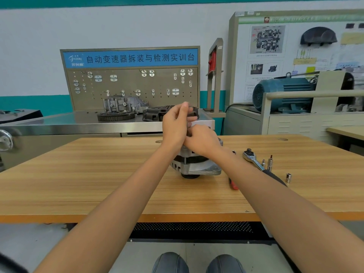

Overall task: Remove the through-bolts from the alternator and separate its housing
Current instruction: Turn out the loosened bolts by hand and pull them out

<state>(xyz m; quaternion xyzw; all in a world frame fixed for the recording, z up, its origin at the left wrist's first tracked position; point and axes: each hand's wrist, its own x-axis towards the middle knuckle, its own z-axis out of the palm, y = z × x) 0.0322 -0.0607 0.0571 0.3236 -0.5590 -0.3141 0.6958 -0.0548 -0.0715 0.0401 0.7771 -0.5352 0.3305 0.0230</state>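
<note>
The silver and black alternator (194, 164) stands upright in the middle of the wooden table (98, 174), pulley end down. My right hand (202, 141) lies over its top with the fingers curled down round the upper housing. My left hand (176, 125) is raised just above and left of it, thumb pointing up and fingers bent toward my right hand. Both hands hide the top of the alternator, and no through-bolt shows. Whether my left fingers pinch anything I cannot tell.
A ratchet wrench (253, 159) lies right of the alternator, with extension bits (269, 163) and a socket (288, 177) beside it. A red-handled screwdriver (233, 184) pokes out under my right forearm. Behind the table, a steel bench (59, 125) carries gearbox parts (124, 105).
</note>
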